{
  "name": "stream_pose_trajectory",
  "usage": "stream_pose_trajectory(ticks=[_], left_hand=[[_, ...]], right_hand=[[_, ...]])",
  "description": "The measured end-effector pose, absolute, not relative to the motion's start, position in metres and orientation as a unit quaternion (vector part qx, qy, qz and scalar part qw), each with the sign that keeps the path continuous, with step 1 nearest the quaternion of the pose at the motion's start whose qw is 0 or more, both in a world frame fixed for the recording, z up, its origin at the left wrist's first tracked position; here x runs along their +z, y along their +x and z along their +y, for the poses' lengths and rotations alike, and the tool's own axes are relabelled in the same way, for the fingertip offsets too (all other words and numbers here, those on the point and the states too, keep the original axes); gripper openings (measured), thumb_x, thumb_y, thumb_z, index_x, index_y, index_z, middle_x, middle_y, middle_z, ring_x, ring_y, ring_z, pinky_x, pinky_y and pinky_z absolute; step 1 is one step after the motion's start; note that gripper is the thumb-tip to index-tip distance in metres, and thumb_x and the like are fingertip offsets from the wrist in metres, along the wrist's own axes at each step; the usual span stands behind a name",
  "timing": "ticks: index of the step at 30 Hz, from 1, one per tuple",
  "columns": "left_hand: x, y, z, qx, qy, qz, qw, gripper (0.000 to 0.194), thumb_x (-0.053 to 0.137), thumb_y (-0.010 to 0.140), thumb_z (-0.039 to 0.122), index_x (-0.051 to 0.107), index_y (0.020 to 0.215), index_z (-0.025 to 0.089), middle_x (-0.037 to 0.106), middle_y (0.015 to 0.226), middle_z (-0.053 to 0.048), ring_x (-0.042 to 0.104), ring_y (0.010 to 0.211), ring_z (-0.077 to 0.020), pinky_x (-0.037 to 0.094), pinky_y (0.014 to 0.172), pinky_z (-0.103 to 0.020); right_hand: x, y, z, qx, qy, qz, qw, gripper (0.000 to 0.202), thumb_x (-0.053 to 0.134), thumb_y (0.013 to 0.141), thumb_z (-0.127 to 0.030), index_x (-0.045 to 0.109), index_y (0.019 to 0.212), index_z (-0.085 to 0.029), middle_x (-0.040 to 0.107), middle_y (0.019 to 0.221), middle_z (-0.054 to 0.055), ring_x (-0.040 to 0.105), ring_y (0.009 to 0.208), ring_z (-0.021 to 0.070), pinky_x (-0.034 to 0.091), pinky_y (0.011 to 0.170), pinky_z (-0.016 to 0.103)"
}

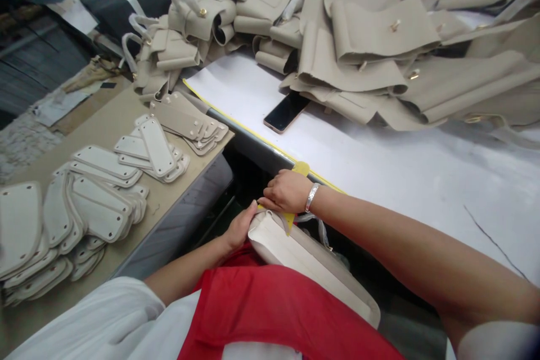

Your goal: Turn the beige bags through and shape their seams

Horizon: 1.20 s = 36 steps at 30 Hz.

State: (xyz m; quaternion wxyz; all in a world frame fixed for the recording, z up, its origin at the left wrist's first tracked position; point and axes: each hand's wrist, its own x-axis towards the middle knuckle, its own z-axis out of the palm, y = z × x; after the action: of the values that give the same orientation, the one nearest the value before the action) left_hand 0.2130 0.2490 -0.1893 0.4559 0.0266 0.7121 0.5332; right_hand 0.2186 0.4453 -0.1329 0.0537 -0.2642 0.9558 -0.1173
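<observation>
fingers of the right hand (289, 190) are being curled around a yellow strip (301, 168) at the upper-left end of a pale bag (295, 253), gripped there by the left hand (241, 226), the bag's long axis being slanted away lower-right.

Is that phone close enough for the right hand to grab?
Probably yes: the phone lies just beyond the right hand, its near end uncovered. That hand seems to hold a yellow piece, which it may have to release first.
</observation>
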Motion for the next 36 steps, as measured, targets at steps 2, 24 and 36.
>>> stream_pose_trajectory(ticks=[2,24,36], left_hand=[[-0.185,0.213,0.25,0.525,0.043,0.734,0.428,0.059,0.035,0.081,0.062,0.063,0.093,0.011,0.066,0.084,-0.005,0.056,0.078,-0.0191,0.041,0.069,-0.027],[-0.175,0.202,0.261,0.625,0.139,0.534,0.552,0.036,0.051,0.081,0.044,0.06,0.092,0.011,0.059,0.076,-0.005,0.051,0.063,-0.011,0.037,0.058,-0.021],[-0.176,0.166,0.246,0.541,0.248,0.582,0.554,0.048,0.043,0.083,0.051,0.063,0.105,0.014,0.063,0.105,-0.009,0.053,0.102,-0.0233,0.037,0.09,-0.032]], right_hand=[[-0.132,0.223,0.445,-0.117,-0.255,0.958,0.058,0.055,0.025,0.09,-0.048,0.065,0.073,-0.014,0.066,0.071,0.01,0.057,0.064,0.0167,0.027,0.063,0.03],[-0.124,0.282,0.411,-0.136,0.065,0.971,0.186,0.071,0.002,0.089,-0.053,0.064,0.086,-0.019,0.066,0.079,0.011,0.062,0.073,0.0237,0.041,0.063,0.032],[-0.102,0.296,0.407,-0.064,0.138,0.95,0.271,0.062,0.013,0.09,-0.053,0.065,0.087,-0.018,0.066,0.086,0.013,0.061,0.082,0.0224,0.04,0.07,0.031]])
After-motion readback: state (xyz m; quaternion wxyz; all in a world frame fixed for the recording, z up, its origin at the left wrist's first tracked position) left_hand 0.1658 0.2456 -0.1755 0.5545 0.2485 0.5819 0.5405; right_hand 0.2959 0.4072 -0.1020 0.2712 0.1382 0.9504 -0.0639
